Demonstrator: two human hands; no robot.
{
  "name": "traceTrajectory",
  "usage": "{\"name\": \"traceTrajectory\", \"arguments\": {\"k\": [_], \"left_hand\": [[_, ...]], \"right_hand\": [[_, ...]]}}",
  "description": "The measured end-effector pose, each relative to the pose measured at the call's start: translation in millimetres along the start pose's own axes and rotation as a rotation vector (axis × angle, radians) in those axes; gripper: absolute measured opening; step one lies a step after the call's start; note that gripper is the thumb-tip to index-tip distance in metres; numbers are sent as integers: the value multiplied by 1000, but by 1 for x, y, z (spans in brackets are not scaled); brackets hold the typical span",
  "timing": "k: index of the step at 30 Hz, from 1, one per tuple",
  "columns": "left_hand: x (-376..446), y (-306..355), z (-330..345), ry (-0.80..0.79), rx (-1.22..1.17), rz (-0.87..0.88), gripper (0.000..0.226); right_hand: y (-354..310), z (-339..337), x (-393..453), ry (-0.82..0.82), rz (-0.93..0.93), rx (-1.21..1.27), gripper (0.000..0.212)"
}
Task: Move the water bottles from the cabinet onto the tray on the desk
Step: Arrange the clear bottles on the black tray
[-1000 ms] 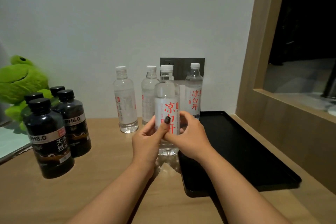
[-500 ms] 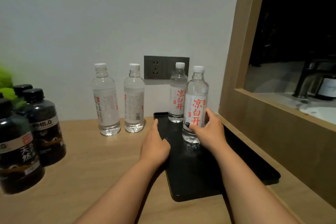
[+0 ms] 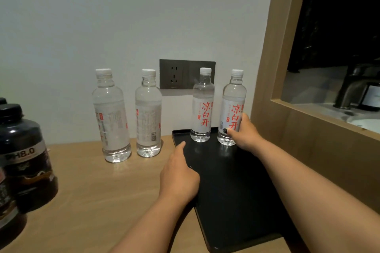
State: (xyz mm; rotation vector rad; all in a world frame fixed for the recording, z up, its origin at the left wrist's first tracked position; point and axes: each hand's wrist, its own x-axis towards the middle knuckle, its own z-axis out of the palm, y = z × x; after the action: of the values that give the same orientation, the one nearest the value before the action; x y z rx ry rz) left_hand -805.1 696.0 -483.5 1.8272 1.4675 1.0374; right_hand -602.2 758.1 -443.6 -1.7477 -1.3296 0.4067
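Gripping the right-hand water bottle at the tray's far edge, right hand; left hand relaxed over its near-left rim.

Four clear water bottles are counted: two on the tray, at and, and two on the desk, at and. Two dark bottles are seen at the left edge, and. One tray, one wall socket and two hands, and, are counted.
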Motion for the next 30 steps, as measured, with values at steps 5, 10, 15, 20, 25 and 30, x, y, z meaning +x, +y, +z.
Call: {"name": "traceTrajectory", "arguments": {"k": [5, 10, 15, 20, 25, 30], "left_hand": [[3, -3, 3, 38, 10, -10, 77], [4, -3, 5, 36, 11, -15, 77], [4, -3, 5, 37, 16, -16, 77], [5, -5, 6, 31, -9, -30, 78], [8, -7, 7, 30, -15, -32, 77], [12, -15, 11, 30, -62, -33, 76]], "right_hand": [[10, 16, 19, -21, -13, 87, 59], [23, 26, 24, -2, -15, 168, 61], [24, 25, 24, -11, -50, 179, 61], [24, 31, 19, 285, -199, 13, 87], [29, 36, 23, 174, -126, -50, 79], [28, 37, 25, 141, -118, -30, 67]]}}
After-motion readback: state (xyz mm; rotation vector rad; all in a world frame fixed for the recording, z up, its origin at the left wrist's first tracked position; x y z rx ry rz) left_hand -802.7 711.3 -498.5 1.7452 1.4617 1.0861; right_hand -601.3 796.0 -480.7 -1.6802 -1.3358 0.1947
